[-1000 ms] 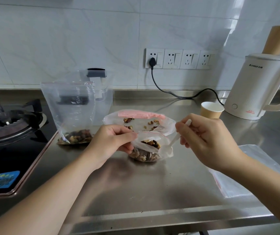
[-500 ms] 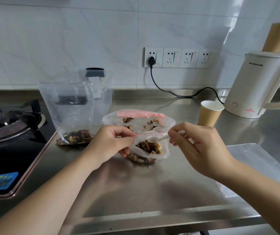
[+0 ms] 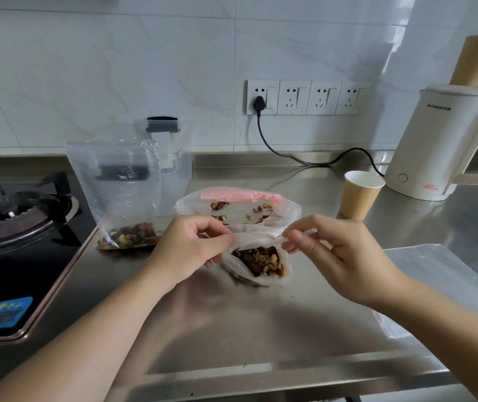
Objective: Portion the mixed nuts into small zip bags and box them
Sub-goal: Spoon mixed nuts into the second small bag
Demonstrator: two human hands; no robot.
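Observation:
A small clear zip bag (image 3: 256, 264) with mixed nuts in its bottom sits on the steel counter at centre. My left hand (image 3: 188, 248) pinches the left end of its red-lined top edge. My right hand (image 3: 330, 253) pinches the right end of that edge and also holds a white plastic spoon (image 3: 311, 232), mostly hidden by the fingers. Just behind lies the big source bag (image 3: 240, 204) with a pink zip strip and a few nuts left inside. Another clear zip bag (image 3: 121, 198) with nuts at its bottom stands upright at left.
A gas hob (image 3: 14, 221) fills the left side. A paper cup (image 3: 359, 195) and a cream kettle (image 3: 440, 143) stand at back right, its cord running to the wall sockets (image 3: 304, 97). Empty clear bags (image 3: 446, 285) lie flat at right. A clear box (image 3: 174, 166) stands behind the upright bag.
My right hand has lifted the spoon out of the small bag and taken hold of the bag's top edge. The left hand keeps its pinch.

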